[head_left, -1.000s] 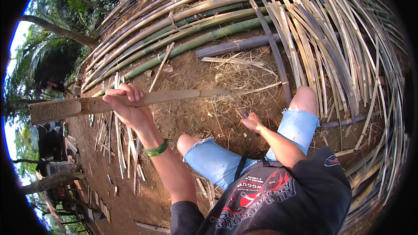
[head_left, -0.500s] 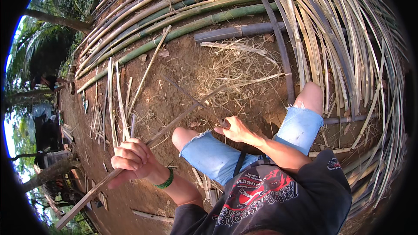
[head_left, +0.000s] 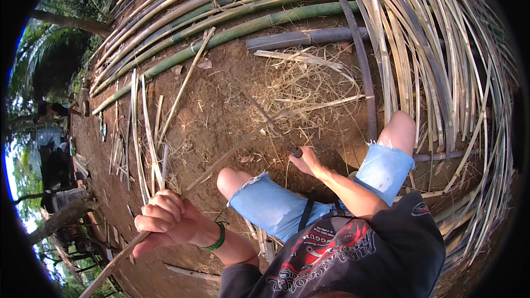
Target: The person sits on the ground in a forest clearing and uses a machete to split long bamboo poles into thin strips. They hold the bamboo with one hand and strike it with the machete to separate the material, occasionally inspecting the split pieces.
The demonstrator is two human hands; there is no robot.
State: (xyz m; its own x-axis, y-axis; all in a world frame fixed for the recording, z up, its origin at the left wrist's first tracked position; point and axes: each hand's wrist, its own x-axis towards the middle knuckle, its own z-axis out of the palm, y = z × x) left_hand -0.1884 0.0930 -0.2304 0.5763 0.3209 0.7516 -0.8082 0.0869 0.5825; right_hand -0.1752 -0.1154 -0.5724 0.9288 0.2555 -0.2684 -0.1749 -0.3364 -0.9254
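My left hand (head_left: 163,221) is closed around a long bamboo strip (head_left: 221,164), which slants from the lower left up toward the middle of the view. In front of my right knee, my right hand (head_left: 305,160) grips the dark handle of a long-bladed knife (head_left: 282,137). The narrow blade runs up and to the left and crosses the strip near its far end. Whether the blade touches the strip or only overlaps it in view, I cannot tell. Below the crossing is bare brown soil, with a heap of pale bamboo shavings (head_left: 309,85) just beyond.
Long bamboo poles (head_left: 265,17) lie across the far side. Many split bamboo strips (head_left: 408,49) rest in rows at the right, over a dark pole (head_left: 359,60). More loose strips (head_left: 148,132) lie at the left. Trees (head_left: 66,60) and a shaded shelter stand farther left.
My right hand has moved slightly right, and the knife blade has swung up and right, crossing nearer the strip's far end. My left hand has shifted slightly left and down, still holding the strip.
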